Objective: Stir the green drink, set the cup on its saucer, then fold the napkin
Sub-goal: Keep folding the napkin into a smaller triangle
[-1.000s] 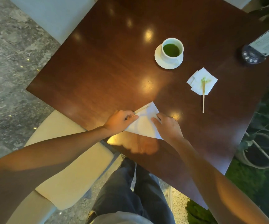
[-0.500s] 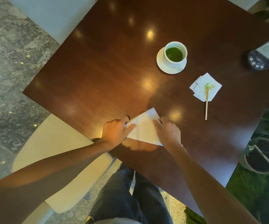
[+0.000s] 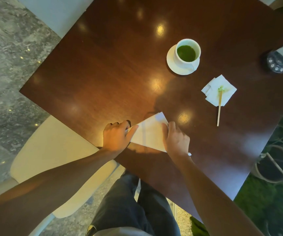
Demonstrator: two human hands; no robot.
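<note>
A white cup [image 3: 188, 51] of green drink stands on its white saucer [image 3: 172, 63] at the far middle of the dark wooden table [image 3: 103, 74]. A wooden stir stick [image 3: 219, 108] lies with its green tip on a small crumpled napkin [image 3: 219, 90] to the right. Near the table's front edge a white napkin [image 3: 150, 134], folded into a triangle, lies flat. My left hand [image 3: 117, 137] presses its left corner with the thumb. My right hand [image 3: 176, 138] presses its right edge with the fingers.
A black stand with buttons and a card [image 3: 280, 62] sits at the right edge. A cream chair [image 3: 52, 150] is at the left below the table. A plant pot [image 3: 273, 163] and greenery are on the floor at the right.
Both hands stay on the napkin and have slid slightly along it, flattening the fold. The camera has shifted a little, so the table's things sit lower in view.
</note>
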